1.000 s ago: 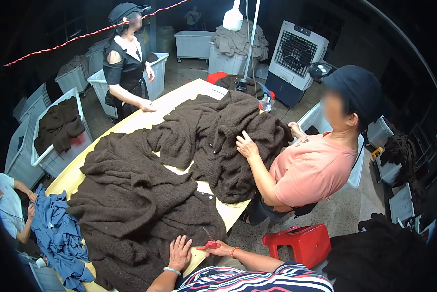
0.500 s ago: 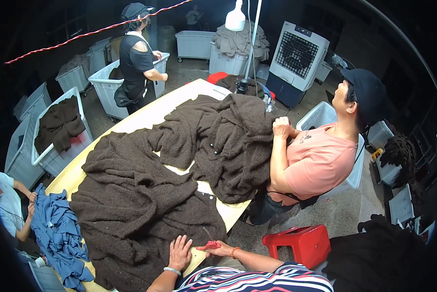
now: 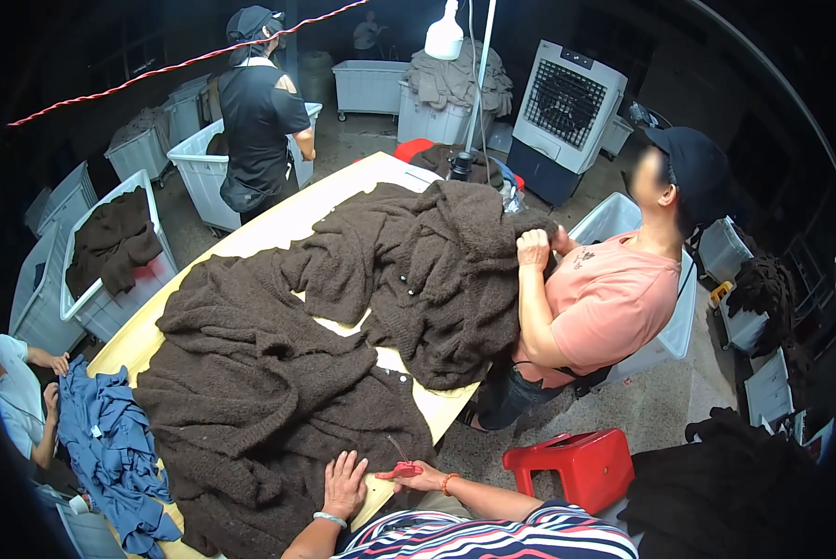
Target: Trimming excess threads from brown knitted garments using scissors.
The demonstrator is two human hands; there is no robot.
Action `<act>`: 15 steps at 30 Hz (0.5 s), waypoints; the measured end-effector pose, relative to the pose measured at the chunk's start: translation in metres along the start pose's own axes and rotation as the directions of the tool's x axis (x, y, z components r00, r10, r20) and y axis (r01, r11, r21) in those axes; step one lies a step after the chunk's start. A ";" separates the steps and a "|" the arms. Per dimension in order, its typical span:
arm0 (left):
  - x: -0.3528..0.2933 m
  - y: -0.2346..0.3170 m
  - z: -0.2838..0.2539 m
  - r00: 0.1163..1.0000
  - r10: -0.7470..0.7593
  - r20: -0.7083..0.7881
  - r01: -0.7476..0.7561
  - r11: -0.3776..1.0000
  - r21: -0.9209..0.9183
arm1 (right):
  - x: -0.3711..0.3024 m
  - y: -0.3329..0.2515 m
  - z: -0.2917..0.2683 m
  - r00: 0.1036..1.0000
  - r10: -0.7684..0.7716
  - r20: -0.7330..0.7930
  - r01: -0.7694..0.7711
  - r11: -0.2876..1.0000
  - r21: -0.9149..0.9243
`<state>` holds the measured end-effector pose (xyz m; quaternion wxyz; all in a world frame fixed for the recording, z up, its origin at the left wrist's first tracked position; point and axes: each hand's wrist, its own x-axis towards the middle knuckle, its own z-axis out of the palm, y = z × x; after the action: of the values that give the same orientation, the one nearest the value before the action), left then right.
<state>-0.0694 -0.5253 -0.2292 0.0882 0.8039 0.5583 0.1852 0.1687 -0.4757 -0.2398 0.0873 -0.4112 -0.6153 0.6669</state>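
Observation:
Dark brown knit cloth [image 3: 250, 401] lies in thick folds over the pale yellow table [image 3: 418, 391]. My left hand [image 3: 345, 484] rests flat on its near edge, fingers spread. Beside it, my right hand [image 3: 425, 477] is closed round a pair of small red-handled scissors [image 3: 398, 470]. Their thin metal blades point away from me, over the edge of the knit. Another dark brown knit pile [image 3: 446, 270] covers the table's far right part, where a co-worker in a pink shirt [image 3: 614, 307] grips its edge with both hands.
A red plastic stool [image 3: 576, 470] stands right of me, near a dark cloth heap [image 3: 716, 484]. Blue garments [image 3: 110, 438] hang over the table's left end, handled by another person. White wheeled bins [image 3: 162, 252] line the left. A lamp [image 3: 444, 39] hangs above; an air cooler [image 3: 567, 121] stands behind.
The pink-shirted co-worker's hands have shifted slightly and now lift a bit of the knit. The person in black has turned away and lowered an arm. My hands have stayed in place.

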 end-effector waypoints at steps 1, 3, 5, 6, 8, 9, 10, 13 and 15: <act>0.000 0.001 -0.001 1.000 0.000 -0.001 0.000 1.000 -0.001 | -0.003 -0.005 0.000 1.000 -0.024 -0.014 0.024 1.000 0.007; -0.001 0.002 -0.005 1.000 0.001 -0.004 -0.001 1.000 -0.006 | -0.005 -0.008 0.001 1.000 -0.007 0.000 0.007 1.000 0.026; -0.001 0.001 -0.003 1.000 0.004 0.000 -0.004 1.000 -0.005 | -0.004 -0.001 0.001 1.000 0.008 0.008 -0.009 0.999 0.047; -0.001 0.001 -0.002 1.000 0.005 0.004 -0.005 1.000 -0.003 | 0.001 0.012 0.001 1.000 -0.009 0.022 0.009 1.000 0.029; -0.001 0.001 -0.002 1.000 0.008 0.003 -0.008 1.000 -0.001 | 0.005 0.021 0.002 0.999 -0.026 0.038 0.026 1.000 0.011; -0.001 0.001 -0.002 1.000 0.010 0.002 -0.010 1.000 0.000 | 0.006 0.025 0.002 0.998 -0.042 0.042 0.043 0.999 -0.023; -0.001 0.001 -0.002 1.000 0.009 0.000 -0.009 1.000 0.001 | 0.007 0.022 0.002 0.997 -0.059 0.050 0.061 0.996 -0.059; -0.002 0.000 0.000 1.000 0.009 -0.007 -0.009 1.000 0.007 | 0.004 0.015 0.000 0.999 -0.024 0.042 0.028 0.995 -0.096; -0.002 0.000 0.002 1.000 0.009 -0.013 -0.009 1.000 0.011 | 0.007 0.022 0.001 0.999 -0.026 0.032 0.029 0.996 -0.087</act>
<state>-0.0693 -0.5266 -0.2312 0.0793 0.8058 0.5561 0.1877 0.1724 -0.4772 -0.2622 0.0688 -0.3956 -0.6508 0.6444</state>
